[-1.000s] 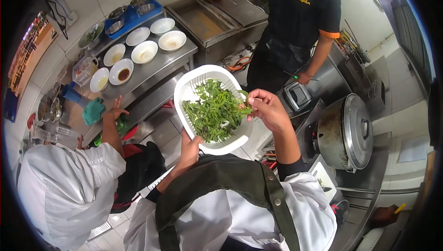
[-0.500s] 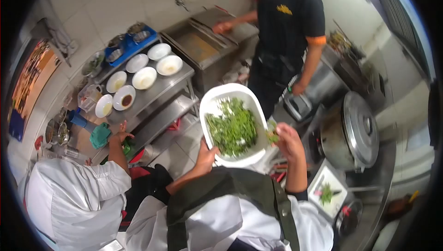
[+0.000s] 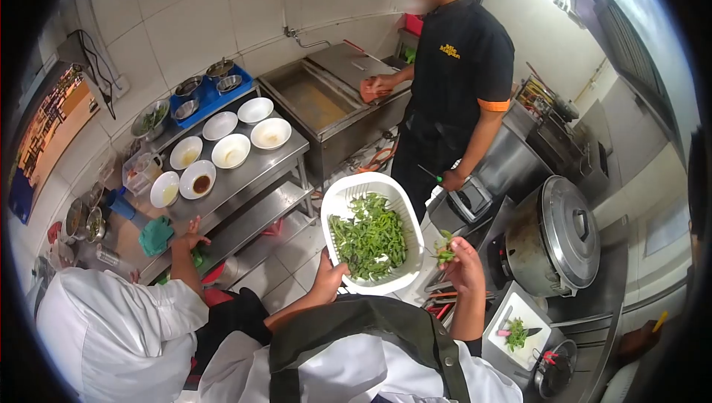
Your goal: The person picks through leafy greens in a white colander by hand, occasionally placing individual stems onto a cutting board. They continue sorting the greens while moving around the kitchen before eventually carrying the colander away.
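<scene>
A white basket (image 3: 412, 278) of chopped leafy greens (image 3: 369, 238) is held up in front of my chest. My left hand (image 3: 327, 281) grips its lower left rim, thumb on the edge. Just right of the basket, my right hand (image 3: 466, 265) pinches a small sprig of greens (image 3: 445, 248) between its fingertips. Below and to the right lies a white cutting board (image 3: 500, 330) with more greens and a knife (image 3: 533, 332) on it.
Several white bowls (image 3: 220, 126) stand on a steel table (image 3: 259, 164) at the left. A co-worker in white (image 3: 111, 329) is at lower left; another in black (image 3: 463, 62) stands ahead, beside a steel sink (image 3: 320, 99). A large lidded pot (image 3: 534, 255) is at right.
The basket and both my hands appear lower in view. The co-worker in black now has a hand with an orange-brown cloth on the steel surface by the sink.
</scene>
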Action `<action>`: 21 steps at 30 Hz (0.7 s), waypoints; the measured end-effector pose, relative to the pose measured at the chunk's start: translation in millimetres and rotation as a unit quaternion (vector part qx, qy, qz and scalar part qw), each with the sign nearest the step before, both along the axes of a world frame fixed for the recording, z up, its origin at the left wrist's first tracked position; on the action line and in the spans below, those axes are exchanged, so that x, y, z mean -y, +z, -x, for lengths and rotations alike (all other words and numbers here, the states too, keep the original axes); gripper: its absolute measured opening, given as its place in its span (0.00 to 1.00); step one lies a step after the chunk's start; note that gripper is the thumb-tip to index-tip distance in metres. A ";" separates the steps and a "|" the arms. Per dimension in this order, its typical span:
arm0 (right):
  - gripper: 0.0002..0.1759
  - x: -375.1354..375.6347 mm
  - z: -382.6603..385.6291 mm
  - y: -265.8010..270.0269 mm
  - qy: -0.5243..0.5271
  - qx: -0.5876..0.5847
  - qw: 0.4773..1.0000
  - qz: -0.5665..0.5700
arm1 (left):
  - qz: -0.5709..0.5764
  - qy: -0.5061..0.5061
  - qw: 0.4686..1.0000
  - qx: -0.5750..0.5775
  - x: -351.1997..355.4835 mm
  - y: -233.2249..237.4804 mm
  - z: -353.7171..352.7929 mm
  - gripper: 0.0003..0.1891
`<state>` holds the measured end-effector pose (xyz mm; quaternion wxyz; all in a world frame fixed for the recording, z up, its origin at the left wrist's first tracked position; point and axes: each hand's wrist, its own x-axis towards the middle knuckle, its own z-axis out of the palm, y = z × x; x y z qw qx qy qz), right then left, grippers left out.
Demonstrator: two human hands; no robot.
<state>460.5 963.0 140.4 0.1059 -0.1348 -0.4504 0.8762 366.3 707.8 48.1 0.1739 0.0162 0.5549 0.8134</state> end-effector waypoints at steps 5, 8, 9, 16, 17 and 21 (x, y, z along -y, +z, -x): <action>0.05 -13.3 -15.5 -8.9 -0.047 0.008 0.999 0.002 | -0.022 -0.019 0.998 0.047 0.4 3.3 -1.5 0.31; 0.05 -15.3 -21.6 -8.9 -0.063 0.011 0.998 0.001 | -0.022 -0.031 0.998 0.058 0.6 5.0 -1.8 0.31; 0.05 -14.2 -22.6 -7.2 -0.068 0.013 0.998 0.000 | -0.020 -0.039 0.997 0.071 1.6 12.5 -3.3 0.31; 0.04 -1.7 -27.1 5.2 -0.076 0.019 0.997 0.001 | -0.051 -0.051 0.994 0.085 2.6 4.6 -3.2 0.32; 0.05 -3.7 -28.1 2.2 -0.073 0.019 0.997 -0.001 | -0.040 -0.046 0.993 0.096 2.5 6.3 -4.9 0.32; 0.06 -8.9 -29.8 -3.4 -0.077 0.018 0.997 -0.002 | -0.031 -0.049 0.997 0.056 1.6 -12.6 -3.5 0.32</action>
